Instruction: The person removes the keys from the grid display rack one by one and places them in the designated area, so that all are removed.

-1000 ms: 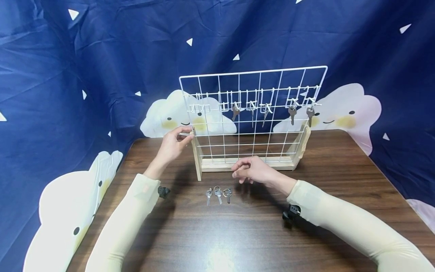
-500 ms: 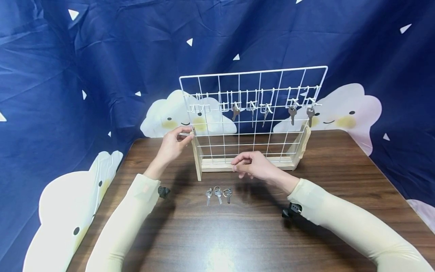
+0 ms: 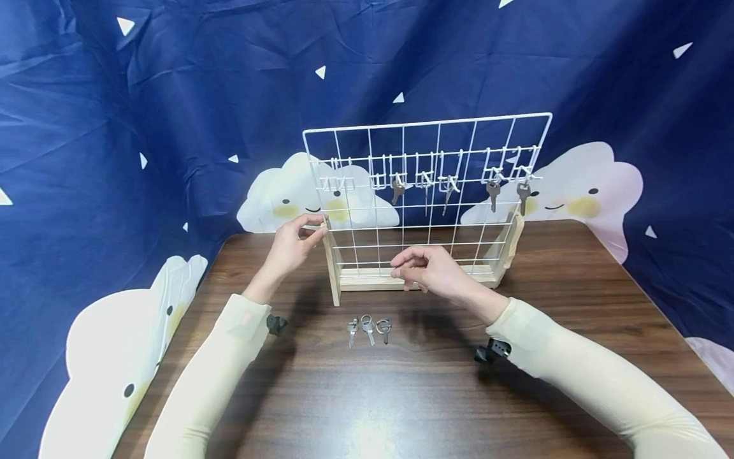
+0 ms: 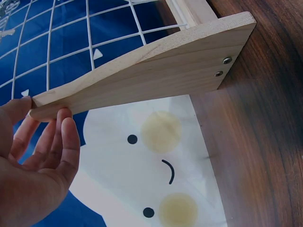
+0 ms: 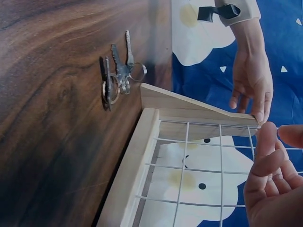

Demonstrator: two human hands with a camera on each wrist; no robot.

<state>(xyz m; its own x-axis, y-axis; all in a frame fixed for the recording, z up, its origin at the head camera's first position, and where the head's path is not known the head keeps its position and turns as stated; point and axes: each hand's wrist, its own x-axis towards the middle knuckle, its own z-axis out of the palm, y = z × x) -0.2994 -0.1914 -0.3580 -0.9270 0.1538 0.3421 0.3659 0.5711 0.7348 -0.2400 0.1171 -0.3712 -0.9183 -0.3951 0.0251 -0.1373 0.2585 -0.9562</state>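
The right hand (image 5: pixel 279 189), its fingers bent, hung in front of the wire rack (image 5: pixel 183 167). The left hand (image 5: pixel 253 85) pinched the tip of the rack's wooden side panel (image 5: pixel 189 102). Three keys (image 5: pixel 121 71) with rings lay near the rack's foot; blue cloth (image 5: pixel 213 80) backed the rack.

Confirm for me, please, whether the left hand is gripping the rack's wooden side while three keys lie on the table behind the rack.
Not quite: the head view shows the three keys on the table in front of the rack, not behind it. The left hand does grip its wooden side.
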